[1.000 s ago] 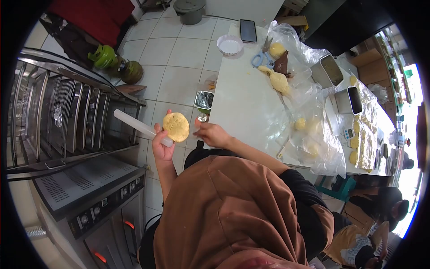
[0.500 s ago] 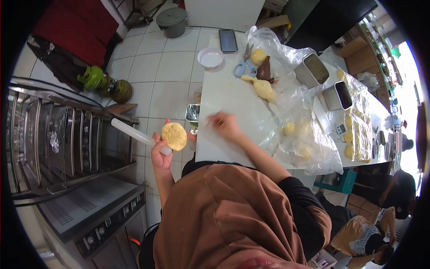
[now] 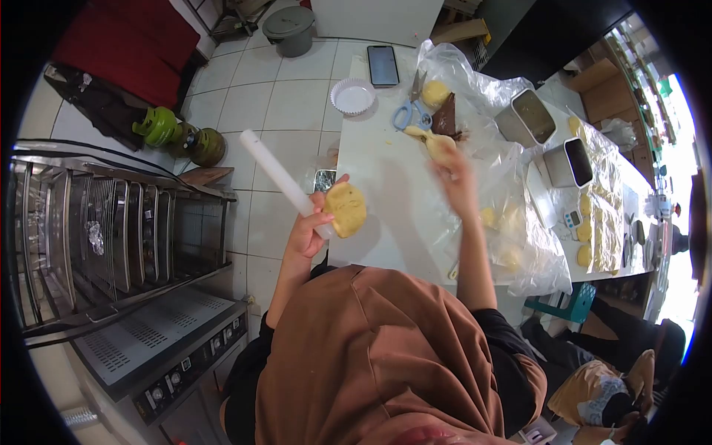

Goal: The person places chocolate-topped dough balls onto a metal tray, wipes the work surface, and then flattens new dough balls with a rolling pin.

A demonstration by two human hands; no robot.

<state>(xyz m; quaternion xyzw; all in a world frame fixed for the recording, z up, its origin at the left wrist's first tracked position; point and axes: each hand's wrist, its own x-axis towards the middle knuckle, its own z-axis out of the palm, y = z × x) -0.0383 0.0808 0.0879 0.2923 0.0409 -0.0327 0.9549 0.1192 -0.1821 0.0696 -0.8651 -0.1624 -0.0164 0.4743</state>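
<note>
White worktable edge, head view: left hand closes around a white plastic rolling pin, thumb pinching a flat round yellow dough disc against it, just right of the grip. Right hand, blurred, finger spread unreadable, hangs beyond the grip near a pale yellow dough lump. Hold the disc level and pinch lightly to avoid tearing.

The right hand has left the near edge of the table, where its fingers were just beside the dough disc. It now stretches, blurred, far across, with its fingertips at the yellow dough lump. The left hand has swung toward the table. The rolling pin in its fingers stands steeper, and the disc at its thumb has turned more edge-on.
</note>
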